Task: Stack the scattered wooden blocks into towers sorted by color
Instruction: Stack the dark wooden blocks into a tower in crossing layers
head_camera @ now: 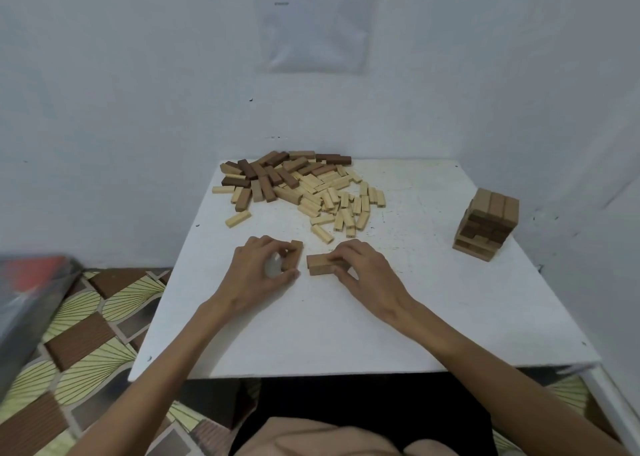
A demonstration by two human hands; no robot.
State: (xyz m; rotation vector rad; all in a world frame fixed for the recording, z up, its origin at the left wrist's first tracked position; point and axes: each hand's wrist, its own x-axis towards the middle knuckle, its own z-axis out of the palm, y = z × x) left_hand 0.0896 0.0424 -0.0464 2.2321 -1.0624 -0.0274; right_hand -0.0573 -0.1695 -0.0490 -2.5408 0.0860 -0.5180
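Note:
A heap of scattered wooden blocks [298,187] lies at the far side of the white table [363,317], dark brown ones to the left and pale ones to the right. A brown block tower [488,225] stands near the right edge. My left hand [265,270] pinches one mid-brown block [294,255] standing on end. My right hand [363,270] grips two mid-brown blocks [318,264] lying side by side on the table. The two hands sit close together in the table's middle.
White walls close in behind and to the right, with a printed sheet [317,19] taped up. A patterned floor mat [79,334] lies left of the table. A grey and red object [27,293] sits at the far left.

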